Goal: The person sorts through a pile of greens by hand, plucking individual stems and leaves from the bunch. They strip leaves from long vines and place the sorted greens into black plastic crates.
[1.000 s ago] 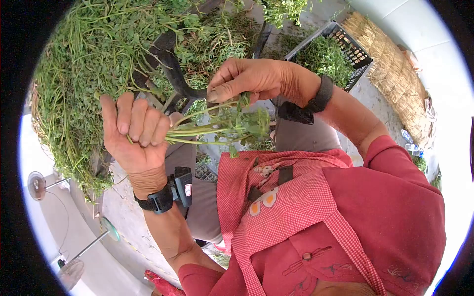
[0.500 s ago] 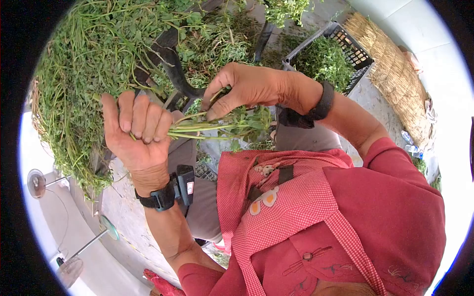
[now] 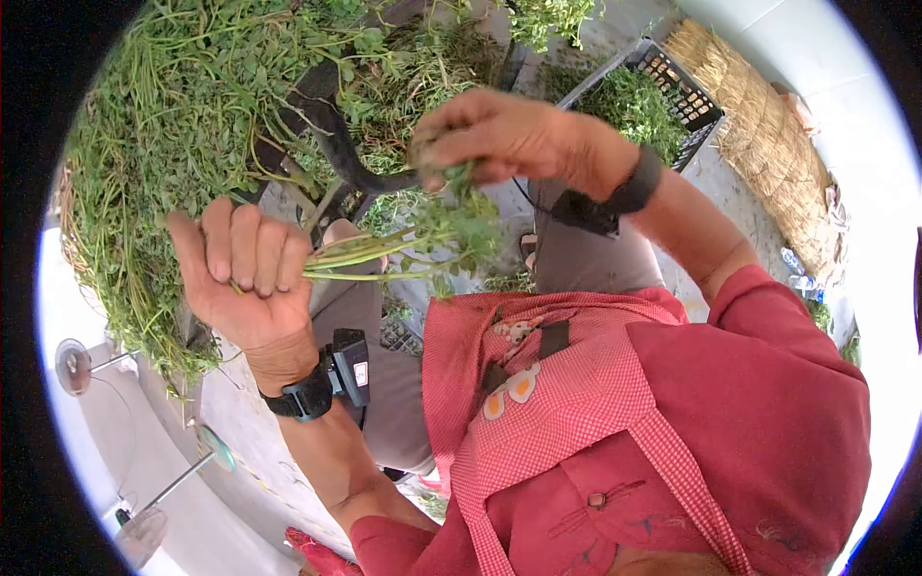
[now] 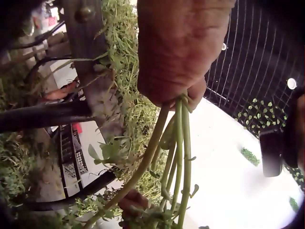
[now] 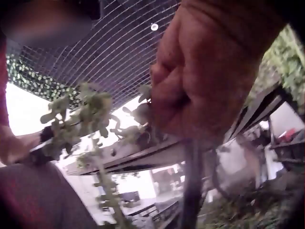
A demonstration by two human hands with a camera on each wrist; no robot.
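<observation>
One bunch of slender, smooth green stems (image 3: 351,261) was found between two bare hands. At least four stems were counted from the left wrist view; overlap prevented a full count. The bunch was grasped in the curled fingers of the left hand (image 3: 250,278), by which part was hidden. Beside its leafy tops (image 3: 466,230), the right hand (image 3: 514,144) was blurred; whether anything was pinched could not be told. Left of the bunch, one tangled plant heap (image 3: 173,144) was noted; to its upper right, one black perforated plastic crate (image 3: 701,144), partly hidden.
</observation>
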